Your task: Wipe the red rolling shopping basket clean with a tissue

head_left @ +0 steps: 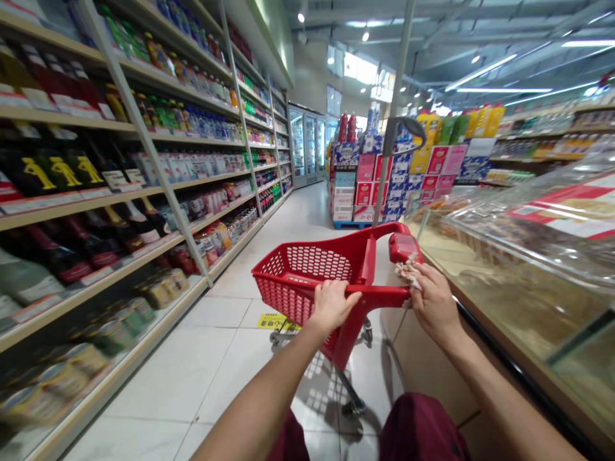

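Observation:
A red plastic shopping cart [353,326] with a perforated basket stands in front of me on dark-wheeled legs. My left hand [331,304] is closed over the near rim of the cart, its fingers curled over the edge. In my right hand [435,301] is a crumpled, whitish, stained cloth [409,272], pinched at the near end of the handle. The cloth lies against the red handle block [405,248]. My right fingertips are partly hidden by it, and I cannot tell whether they touch the cart itself.
Shelves of bottles and cans [192,173] line the left side. A glass-sided display counter [509,294] with clear-covered food runs close on the right. Ahead stand stacked drink cartons [365,186], a grey pole [396,96] and glass-door fridges [305,144]. A yellow floor sticker [273,321] lies under the cart.

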`<state>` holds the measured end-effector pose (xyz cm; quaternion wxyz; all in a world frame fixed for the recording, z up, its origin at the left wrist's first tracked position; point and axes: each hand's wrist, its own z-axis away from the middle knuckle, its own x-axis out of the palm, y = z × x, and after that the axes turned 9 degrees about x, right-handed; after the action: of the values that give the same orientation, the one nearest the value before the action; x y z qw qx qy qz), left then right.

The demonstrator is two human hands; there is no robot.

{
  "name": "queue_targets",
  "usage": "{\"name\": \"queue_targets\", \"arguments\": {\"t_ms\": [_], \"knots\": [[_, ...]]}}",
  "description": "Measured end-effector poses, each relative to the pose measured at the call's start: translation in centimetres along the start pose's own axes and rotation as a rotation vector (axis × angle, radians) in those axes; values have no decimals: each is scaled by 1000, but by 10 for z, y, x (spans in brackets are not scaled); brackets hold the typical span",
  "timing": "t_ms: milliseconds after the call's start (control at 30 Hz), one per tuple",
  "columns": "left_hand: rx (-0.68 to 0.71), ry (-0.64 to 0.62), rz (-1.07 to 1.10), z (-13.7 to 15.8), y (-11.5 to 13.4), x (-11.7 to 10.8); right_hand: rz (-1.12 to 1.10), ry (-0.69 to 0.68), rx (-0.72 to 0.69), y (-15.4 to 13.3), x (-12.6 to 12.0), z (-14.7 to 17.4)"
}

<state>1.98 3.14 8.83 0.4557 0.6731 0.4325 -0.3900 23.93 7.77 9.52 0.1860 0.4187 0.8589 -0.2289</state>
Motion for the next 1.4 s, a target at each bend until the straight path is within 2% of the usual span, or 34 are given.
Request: {"name": "queue_targets", "arguments": {"t_ms": [100, 233, 300, 367, 433, 500, 567, 633, 700, 867, 1033, 1067, 1167, 1233, 1267, 1367, 1400], "knots": [[-6, -7, -5, -1, -6, 6, 63, 31, 18, -7, 1, 8], [-108, 14, -64, 4, -22, 22, 69, -20, -98, -35, 10, 27], [-95, 12, -98, 9, -27, 28, 63, -16, -122, -36, 12, 29], [-52, -23, -114, 14, -29, 30, 94, 22, -57, -25, 9, 24], [-30, -57, -138, 19, -29, 31, 154, 79, 73, -14, 6, 19], [-24, -57, -176, 22, -27, 32, 193, 108, 154, -13, 10, 18], [-1, -44, -194, 25, -24, 33, 179, 57, 108, -22, 19, 22], [20, -38, -191, 29, -23, 34, 142, -44, -10, -32, 27, 28], [16, -47, -194, 34, -26, 36, 142, -95, -49, -32, 26, 31], [-2, -32, -246, 51, -30, 38, 282, -28, 174, -16, 6, 30], [-11, -80, -214, 62, -18, 37, 227, -220, -63, -31, 10, 37], [-12, -87, -200, 64, -15, 37, 239, -227, -52, -30, 7, 35], [-33, -86, -163, 72, -9, 38, 310, -165, 131, -20, -9, 26], [-55, -75, -158, 79, -6, 39, 320, -157, 176, -18, -16, 26], [-63, -69, -162, 83, -5, 40, 303, -175, 143, -20, -17, 29], [-54, -45, -212, 93, -5, 43, 216, -257, -67, -30, -15, 38], [-42, -37, -242, 96, -5, 45, 203, -264, -92, -32, -16, 40]]}}
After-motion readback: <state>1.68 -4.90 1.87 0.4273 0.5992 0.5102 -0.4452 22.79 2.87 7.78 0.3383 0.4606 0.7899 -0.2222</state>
